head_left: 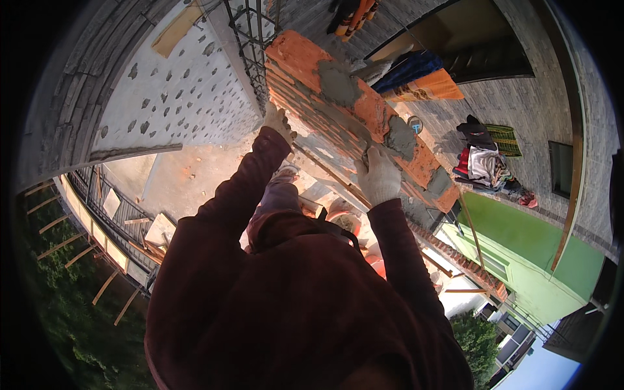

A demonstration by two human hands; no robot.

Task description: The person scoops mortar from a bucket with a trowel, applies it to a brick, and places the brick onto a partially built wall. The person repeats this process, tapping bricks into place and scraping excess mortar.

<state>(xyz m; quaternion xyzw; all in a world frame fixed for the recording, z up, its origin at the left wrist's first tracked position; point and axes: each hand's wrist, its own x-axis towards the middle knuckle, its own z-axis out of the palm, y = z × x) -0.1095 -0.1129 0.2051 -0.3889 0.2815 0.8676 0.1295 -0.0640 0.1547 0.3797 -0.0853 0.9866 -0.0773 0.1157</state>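
Note:
A red brick wall runs from the upper middle toward the lower right, with patches of grey mortar along its top. My left hand, in a pale glove, is closed beside the wall's far end, near the steel rebar cage. What it grips is hidden. My right hand, also gloved, is closed against the near side of the wall, just below the mortar; its fingertips are partly hidden. A long wooden strip shows between the hands; I cannot tell whether either hand touches it.
Below stand orange buckets, one with grey mix inside. A pitted white wall rises at left. Clothes and an orange-blue cloth lie or hang beyond the brick wall. Boards lie on the lower left floor.

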